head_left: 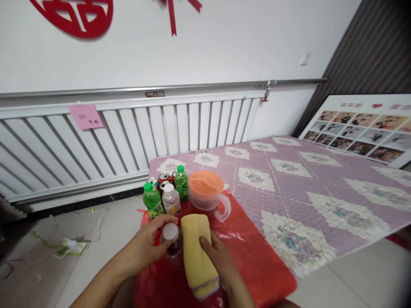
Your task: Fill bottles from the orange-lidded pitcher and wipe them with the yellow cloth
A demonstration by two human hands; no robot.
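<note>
Left hand [149, 244] pinches a white-capped clear plastic bottle [176, 247]; right hand [221, 257] clasps folded yellow cloth [195, 253], four o'clock: seemingly wiping, wanting steadiness next.

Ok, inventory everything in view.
Cloth: one, yellow, centre
Held bottle: one, clear, centre
Drink bottles: two, green, beside cans
Other bottle: one, pale, between these
Cans: four visible, mixed, behind bottles
Jug: one, clear, centre
Sheet: one, red, front
Cover: one, purple, right
Radiator: one, white, wall
Note: one, pink, radiator
Glasses: one, dark, above radiator
Pipe: one, grey, wall
Photo board: one, white, right
Decorations: two, red, wall
Switch: one, white, wall
Litter: several, mixed, floor
Left hand: one, on bottle
Right hand: one, on cloth
</note>
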